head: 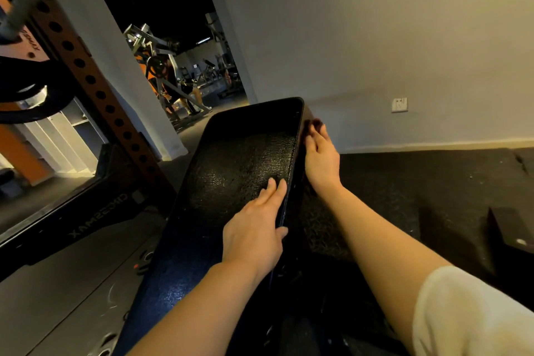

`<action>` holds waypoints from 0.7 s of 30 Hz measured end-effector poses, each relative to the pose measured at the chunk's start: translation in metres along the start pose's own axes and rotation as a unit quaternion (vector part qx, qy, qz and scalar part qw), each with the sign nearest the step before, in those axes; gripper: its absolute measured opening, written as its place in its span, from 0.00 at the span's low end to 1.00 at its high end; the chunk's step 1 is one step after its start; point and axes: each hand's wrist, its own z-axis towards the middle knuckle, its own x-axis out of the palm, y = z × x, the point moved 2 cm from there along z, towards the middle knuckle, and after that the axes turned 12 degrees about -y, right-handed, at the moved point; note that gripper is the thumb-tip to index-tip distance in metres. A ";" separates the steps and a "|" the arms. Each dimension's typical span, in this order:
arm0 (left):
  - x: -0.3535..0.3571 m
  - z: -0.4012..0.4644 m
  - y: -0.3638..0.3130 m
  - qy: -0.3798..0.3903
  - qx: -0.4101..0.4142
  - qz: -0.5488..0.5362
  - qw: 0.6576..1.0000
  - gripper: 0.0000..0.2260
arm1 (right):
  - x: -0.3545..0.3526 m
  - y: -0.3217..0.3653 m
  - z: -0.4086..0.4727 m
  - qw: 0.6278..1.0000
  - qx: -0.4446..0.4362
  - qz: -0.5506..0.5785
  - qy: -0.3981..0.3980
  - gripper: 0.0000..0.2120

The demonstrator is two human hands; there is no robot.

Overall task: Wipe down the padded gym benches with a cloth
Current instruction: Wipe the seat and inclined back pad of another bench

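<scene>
Left hand (254, 235) lies flat on the bench pad (231, 165), gripping nothing; right hand (320, 156) presses a dark cloth (313, 124) against the pad's right edge, grip unclear.

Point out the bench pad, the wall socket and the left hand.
bench pad (239, 159): head view, on its textured black top surface.
wall socket (399, 104): head view, on the middle of the white plate.
left hand (254, 231): head view, on the back of the hand.

black padded bench (237, 159) angled up off the dark rubber floor (404, 182); left hand (254, 234) flat on its pad, right hand (320, 159) against its side edge
</scene>
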 end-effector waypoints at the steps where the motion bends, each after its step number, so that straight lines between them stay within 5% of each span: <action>1: -0.001 -0.001 -0.001 0.001 -0.001 0.001 1.000 0.35 | -0.002 0.001 -0.006 1.000 0.000 -0.005 -0.005 0.19; 9: -0.003 -0.001 -0.001 0.001 -0.004 0.000 1.000 0.34 | -0.008 -0.007 -0.031 0.990 -0.123 -0.063 -0.003 0.19; 12: -0.004 -0.002 -0.003 0.003 -0.011 -0.001 1.000 0.34 | -0.017 -0.022 -0.012 0.995 -0.040 -0.088 0.024 0.20; 15: -0.005 -0.003 -0.001 0.004 -0.004 -0.005 1.000 0.35 | -0.029 -0.021 -0.003 0.987 0.027 -0.150 -0.045 0.24; 18: -0.003 -0.002 0.001 -0.004 -0.003 -0.011 1.000 0.35 | -0.025 0.004 0.005 0.989 -0.020 -0.092 -0.116 0.25; 21: -0.003 -0.002 0.000 -0.008 -0.005 -0.009 1.000 0.35 | -0.008 0.023 0.001 0.998 -0.017 0.055 -0.006 0.22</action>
